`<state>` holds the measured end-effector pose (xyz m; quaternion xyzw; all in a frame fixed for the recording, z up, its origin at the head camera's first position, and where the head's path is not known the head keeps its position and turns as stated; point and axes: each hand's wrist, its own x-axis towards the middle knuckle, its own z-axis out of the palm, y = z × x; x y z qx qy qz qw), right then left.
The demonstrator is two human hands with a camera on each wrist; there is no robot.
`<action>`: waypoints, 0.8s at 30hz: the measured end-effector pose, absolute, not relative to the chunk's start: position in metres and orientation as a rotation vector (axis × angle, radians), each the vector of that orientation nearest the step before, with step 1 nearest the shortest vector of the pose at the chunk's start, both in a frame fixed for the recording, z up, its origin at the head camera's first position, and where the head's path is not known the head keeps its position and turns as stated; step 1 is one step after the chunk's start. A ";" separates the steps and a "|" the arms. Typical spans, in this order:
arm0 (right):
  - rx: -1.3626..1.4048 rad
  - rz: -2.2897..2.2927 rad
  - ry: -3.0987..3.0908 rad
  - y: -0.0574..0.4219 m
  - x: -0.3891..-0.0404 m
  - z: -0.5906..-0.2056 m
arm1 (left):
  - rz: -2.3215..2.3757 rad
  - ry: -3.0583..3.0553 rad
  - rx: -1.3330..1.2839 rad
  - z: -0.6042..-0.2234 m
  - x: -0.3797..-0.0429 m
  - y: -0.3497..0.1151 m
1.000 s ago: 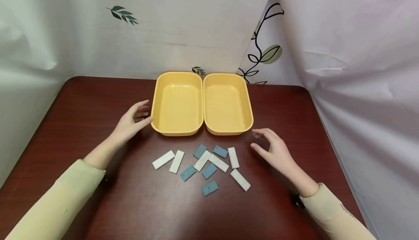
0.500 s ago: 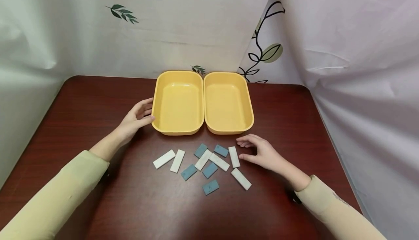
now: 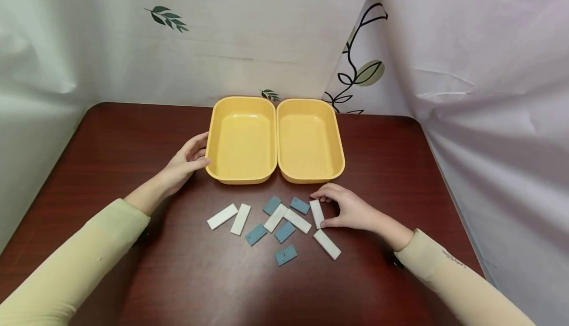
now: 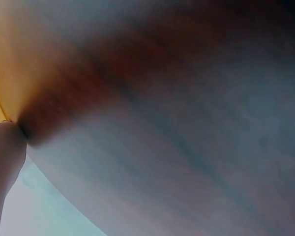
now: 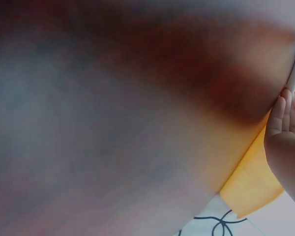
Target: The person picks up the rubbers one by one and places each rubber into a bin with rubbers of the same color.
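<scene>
Eleven flat blocks (image 3: 284, 232) on the red-brown table (image 3: 195, 276), 6 white + 5 blue. Nearest blue block (image 3: 285, 255) sits just apart, wide strip of tabletop in front of it. To its right, a slanted white block (image 3: 327, 244); its far end is right beside the next white one (image 3: 317, 214), can't tell if touching. Right hand (image 3: 351, 211) has that second one end to end: thumb on near end, fingertips on far end, palm to the right. Right wrist view mostly blur, fingertips by a white edge. Narrow strip between blocks and trays; broad tabletop left and right. Left hand (image 3: 182, 168): thumb on left tray's rim, fingers along its outer side, gap between thumb and index wide. Left tray (image 3: 242, 148) and right tray (image 3: 306, 143), yellow, side by side near the far edge, both floors in view. Leaf-print sheet (image 3: 231, 34) behind.
</scene>
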<state>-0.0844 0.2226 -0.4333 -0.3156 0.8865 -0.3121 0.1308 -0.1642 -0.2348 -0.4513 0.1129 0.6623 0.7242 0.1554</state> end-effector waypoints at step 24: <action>-0.932 -0.751 2.617 0.221 -0.089 -0.426 | 2.088 1.867 0.332 -0.453 -0.165 -0.236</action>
